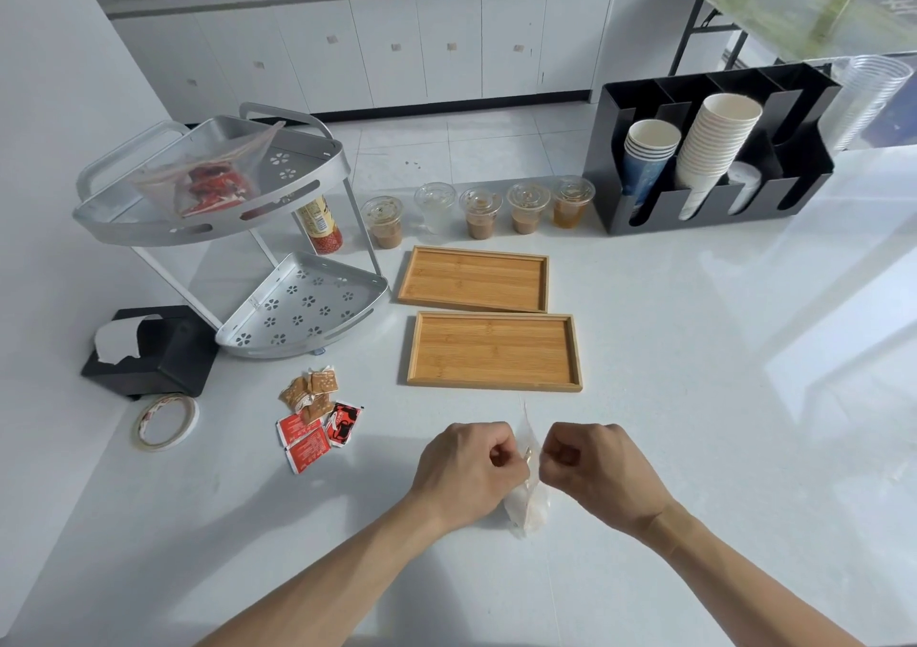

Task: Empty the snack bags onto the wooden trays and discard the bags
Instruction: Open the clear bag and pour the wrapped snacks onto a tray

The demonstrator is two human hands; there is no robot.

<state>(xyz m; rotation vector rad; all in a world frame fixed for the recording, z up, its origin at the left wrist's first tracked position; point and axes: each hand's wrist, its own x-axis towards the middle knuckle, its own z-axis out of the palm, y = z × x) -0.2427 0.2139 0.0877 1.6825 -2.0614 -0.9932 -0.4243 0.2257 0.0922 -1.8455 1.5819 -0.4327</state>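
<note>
Both hands — left hand, right hand — pinched on clear, crumpled snack bag.

White cabinets behind; pale tiled floor; bright daylight.

My grip pinches a thin clear plastic bag above the glossy white counter, near two matt wooden trays.

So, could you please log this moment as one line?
both hands pinching clear bag | both wooden trays empty | snack packets on counter
</note>
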